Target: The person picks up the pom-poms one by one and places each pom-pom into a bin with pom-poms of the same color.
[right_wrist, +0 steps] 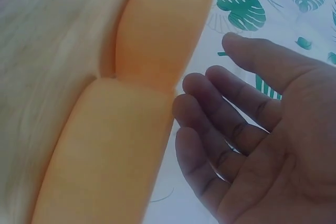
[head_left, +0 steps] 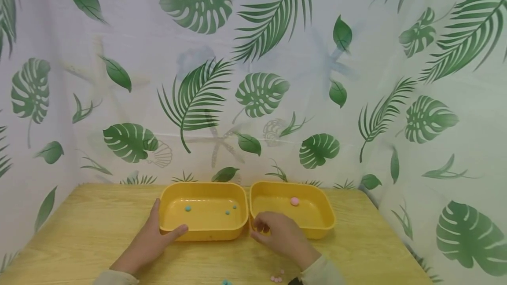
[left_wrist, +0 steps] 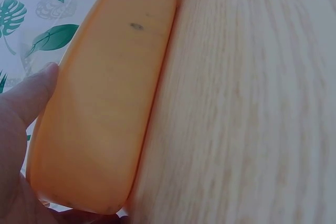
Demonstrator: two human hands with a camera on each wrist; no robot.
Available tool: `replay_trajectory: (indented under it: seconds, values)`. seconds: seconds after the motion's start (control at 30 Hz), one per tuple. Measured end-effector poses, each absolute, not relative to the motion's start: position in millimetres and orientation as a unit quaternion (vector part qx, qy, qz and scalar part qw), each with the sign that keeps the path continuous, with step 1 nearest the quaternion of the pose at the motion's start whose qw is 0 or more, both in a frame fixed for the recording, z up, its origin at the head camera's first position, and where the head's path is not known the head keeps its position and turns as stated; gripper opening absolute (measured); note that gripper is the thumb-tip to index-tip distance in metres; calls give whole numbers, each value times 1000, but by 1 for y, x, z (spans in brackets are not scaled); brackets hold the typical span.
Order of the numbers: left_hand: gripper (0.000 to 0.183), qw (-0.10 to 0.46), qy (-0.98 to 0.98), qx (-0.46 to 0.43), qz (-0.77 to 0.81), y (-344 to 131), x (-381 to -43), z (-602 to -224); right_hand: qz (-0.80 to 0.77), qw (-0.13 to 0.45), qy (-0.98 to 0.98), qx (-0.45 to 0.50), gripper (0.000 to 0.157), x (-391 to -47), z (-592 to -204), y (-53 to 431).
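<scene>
Two yellow plastic trays stand side by side, touching, on the wooden table. My left hand (head_left: 147, 237) holds the left tray (head_left: 210, 235) at its near left corner, thumb along the front rim and fingers round the left end. Three small teal balls (head_left: 188, 208) lie inside that tray. Over the near left corner of the right tray (head_left: 322, 232), my right hand (head_left: 283, 234) hovers with loosely bent fingers. Nothing shows between its thumb and fingers in the right wrist view. One pink ball (head_left: 295, 201) lies toward the back of the right tray.
Several small pink balls (head_left: 276, 279) lie near the table's front edge, beside the right sleeve. A few teal pieces (head_left: 226, 282) are partly cut off at the bottom of the head view. Behind the table (head_left: 107, 214) hangs a leaf-patterned sheet (head_left: 277, 162).
</scene>
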State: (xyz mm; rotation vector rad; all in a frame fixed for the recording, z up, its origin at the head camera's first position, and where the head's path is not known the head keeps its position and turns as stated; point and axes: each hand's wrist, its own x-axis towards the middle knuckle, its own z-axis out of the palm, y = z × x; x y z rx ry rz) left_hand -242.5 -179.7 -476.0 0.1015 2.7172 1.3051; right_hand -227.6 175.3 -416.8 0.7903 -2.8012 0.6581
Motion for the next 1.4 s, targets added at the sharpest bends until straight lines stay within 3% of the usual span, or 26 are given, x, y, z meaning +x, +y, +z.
replay_trajectory:
  seconds: [0.77, 1.03, 1.4]
  values:
    - [126, 62, 898, 32, 434, -182, -240, -474, 194, 64, -932, 299, 9, -230, -420, 175]
    - [126, 63, 899, 27, 433, -178, -239, -475, 194, 24, -931, 309, 9, -232, -424, 178]
    - [127, 54, 900, 33, 432, -173, -240, -474, 194, 14, -930, 312, 7, -231, -424, 180]
